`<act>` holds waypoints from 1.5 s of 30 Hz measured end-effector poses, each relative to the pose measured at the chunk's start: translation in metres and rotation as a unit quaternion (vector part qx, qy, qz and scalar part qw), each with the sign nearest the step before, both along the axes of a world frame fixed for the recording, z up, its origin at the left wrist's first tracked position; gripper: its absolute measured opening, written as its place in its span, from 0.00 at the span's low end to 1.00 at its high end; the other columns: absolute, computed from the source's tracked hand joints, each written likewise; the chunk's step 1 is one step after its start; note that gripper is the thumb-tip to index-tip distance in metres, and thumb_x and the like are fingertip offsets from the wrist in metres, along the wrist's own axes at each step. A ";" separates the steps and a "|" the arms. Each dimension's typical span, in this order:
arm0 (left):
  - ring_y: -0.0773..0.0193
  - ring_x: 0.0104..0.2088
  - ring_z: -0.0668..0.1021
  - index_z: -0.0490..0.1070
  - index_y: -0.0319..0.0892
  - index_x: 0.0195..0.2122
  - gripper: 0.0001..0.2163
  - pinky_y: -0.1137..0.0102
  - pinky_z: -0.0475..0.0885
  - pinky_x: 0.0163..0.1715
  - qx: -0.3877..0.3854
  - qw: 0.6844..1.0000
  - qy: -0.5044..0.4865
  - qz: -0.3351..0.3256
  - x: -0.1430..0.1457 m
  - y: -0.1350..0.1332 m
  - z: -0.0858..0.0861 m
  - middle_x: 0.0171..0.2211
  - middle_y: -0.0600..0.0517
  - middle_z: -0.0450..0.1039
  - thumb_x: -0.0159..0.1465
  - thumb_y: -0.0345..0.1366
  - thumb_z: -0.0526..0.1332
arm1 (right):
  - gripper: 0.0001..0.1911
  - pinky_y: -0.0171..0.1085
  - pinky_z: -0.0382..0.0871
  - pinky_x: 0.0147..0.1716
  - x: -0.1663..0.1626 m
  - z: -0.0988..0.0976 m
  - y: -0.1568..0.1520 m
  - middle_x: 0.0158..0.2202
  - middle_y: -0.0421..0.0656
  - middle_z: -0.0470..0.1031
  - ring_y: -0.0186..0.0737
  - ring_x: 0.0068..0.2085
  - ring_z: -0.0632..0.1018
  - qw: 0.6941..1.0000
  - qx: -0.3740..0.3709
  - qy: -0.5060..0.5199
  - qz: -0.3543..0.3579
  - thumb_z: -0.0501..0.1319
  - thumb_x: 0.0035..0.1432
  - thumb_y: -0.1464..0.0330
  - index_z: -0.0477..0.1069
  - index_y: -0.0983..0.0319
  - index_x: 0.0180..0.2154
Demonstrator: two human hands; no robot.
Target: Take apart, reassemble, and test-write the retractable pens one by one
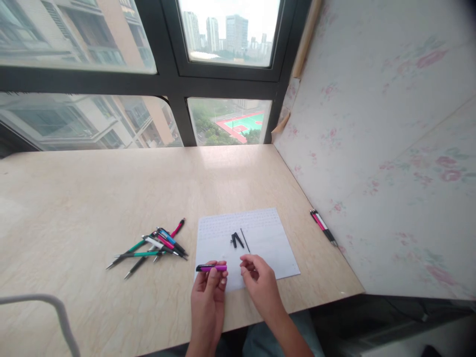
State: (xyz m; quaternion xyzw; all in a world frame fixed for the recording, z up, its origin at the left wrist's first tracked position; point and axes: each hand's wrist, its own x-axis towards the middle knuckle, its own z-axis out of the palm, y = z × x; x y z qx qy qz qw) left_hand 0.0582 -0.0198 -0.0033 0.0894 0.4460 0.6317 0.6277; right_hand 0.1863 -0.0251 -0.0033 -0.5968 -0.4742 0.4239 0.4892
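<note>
My left hand (208, 292) grips a purple pen barrel (219, 268) with a black clip end, held sideways above the near left part of a written sheet of paper (267, 248). To its right, my right hand (260, 280) is over the paper with thumb and forefinger curled toward each other. Anything between those fingers is too small or hidden to make out. Just beyond my hands, small black pen parts (238, 240) and a thin dark refill (244, 240) lie on the sheet.
A heap of several pens (159, 243), green, pink, blue, white and black, lies left of the paper. More pens (323, 228) rest along the papered wall (372, 124) at right. A grey cable (55, 302) curves over the table's (111, 193) near left. Windows stand behind.
</note>
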 end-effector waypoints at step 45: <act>0.65 0.31 0.77 0.77 0.40 0.31 0.15 0.75 0.74 0.30 -0.021 0.998 0.003 -0.060 -0.009 -0.009 0.001 0.31 0.48 0.78 0.44 0.38 0.76 | 0.08 0.34 0.61 0.33 0.035 0.000 0.081 0.30 0.42 0.77 0.37 0.31 0.75 0.935 0.004 -0.352 0.033 0.60 0.57 0.73 0.77 0.60 0.28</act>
